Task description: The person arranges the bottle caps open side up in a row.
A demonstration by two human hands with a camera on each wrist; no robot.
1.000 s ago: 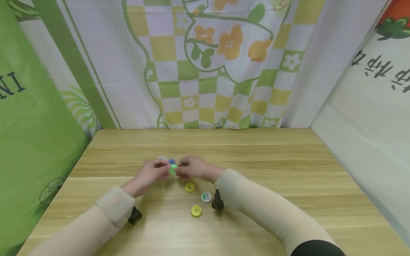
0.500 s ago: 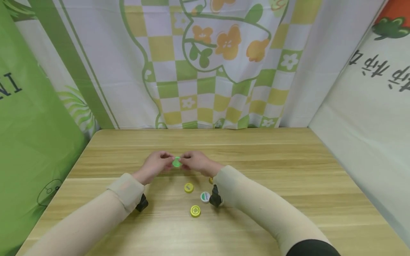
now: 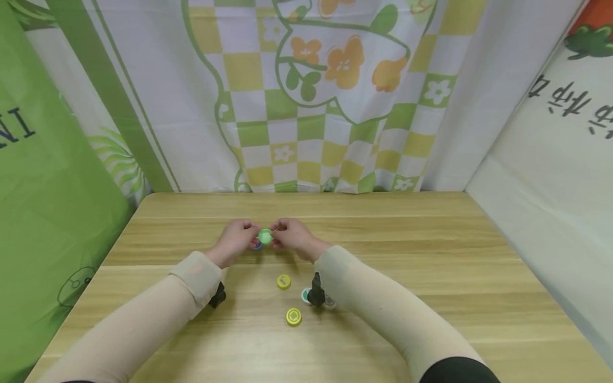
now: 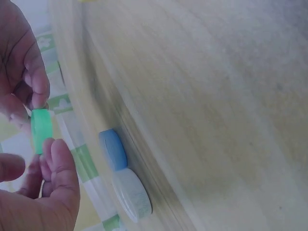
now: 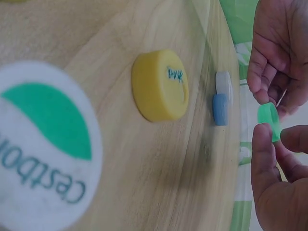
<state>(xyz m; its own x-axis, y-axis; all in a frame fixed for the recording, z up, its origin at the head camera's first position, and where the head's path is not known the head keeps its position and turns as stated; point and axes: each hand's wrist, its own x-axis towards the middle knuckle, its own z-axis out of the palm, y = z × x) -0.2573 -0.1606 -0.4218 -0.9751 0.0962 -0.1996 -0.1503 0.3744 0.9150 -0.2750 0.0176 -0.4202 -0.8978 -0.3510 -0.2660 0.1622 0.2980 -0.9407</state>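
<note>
1 wood table (image 3: 431,239) | left hand (image 3: 234,239) and right hand (image 3: 294,236) above table's far half, fingertips of both clamped on opposite edges of 1 green cap (image 3: 265,236), raised off table | judgement: light, matched pressure suits it; squeezing harder may pop it loose

Round the tabletop (image 3: 407,234): checked curtain (image 3: 335,122) at twelve o'clock, green cloth (image 3: 52,197) at ten, white cloth (image 3: 551,181) at two.

The right hand (image 3: 293,236) has free room toward the right side of the bench (image 3: 431,250); in the middle, two yellow caps (image 3: 293,317) and a white-green cap (image 5: 48,144) are obstacles.
</note>
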